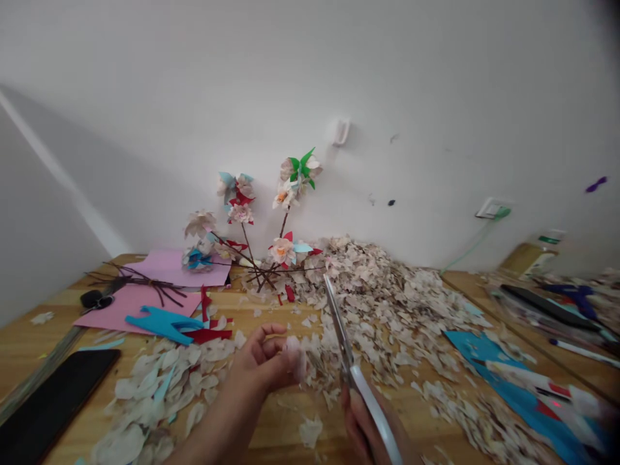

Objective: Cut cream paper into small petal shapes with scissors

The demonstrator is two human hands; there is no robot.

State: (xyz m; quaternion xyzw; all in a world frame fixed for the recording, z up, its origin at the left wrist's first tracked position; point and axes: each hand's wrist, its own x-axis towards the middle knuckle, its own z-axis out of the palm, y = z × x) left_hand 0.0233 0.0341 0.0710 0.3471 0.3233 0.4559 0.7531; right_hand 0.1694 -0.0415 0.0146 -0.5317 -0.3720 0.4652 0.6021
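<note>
My left hand [264, 361] is closed in a pinch on a small pale petal [294, 358], partly covered by the fingers. In my right hand [361, 420] is a pair of scissors with white handles [372, 407], the blades pointing up and away, to the right of the petal and apart from it. The blades look closed or nearly so. A large heap of dried, whitish petals [372, 278] lies beyond the scissors, with more loose petals [188, 374] left of my left hand. Twigs with handmade flowers [283, 252] and coloured leaves stand behind, near the wall.
At left are a black phone [58, 394], pink paper [145, 310], blue paper scraps [165, 323] and a bundle of twigs [150, 282]. To the right lie blue paper [479, 349], a white device with a red light [557, 394], a blue glue gun [574, 296] and a bottle [533, 255].
</note>
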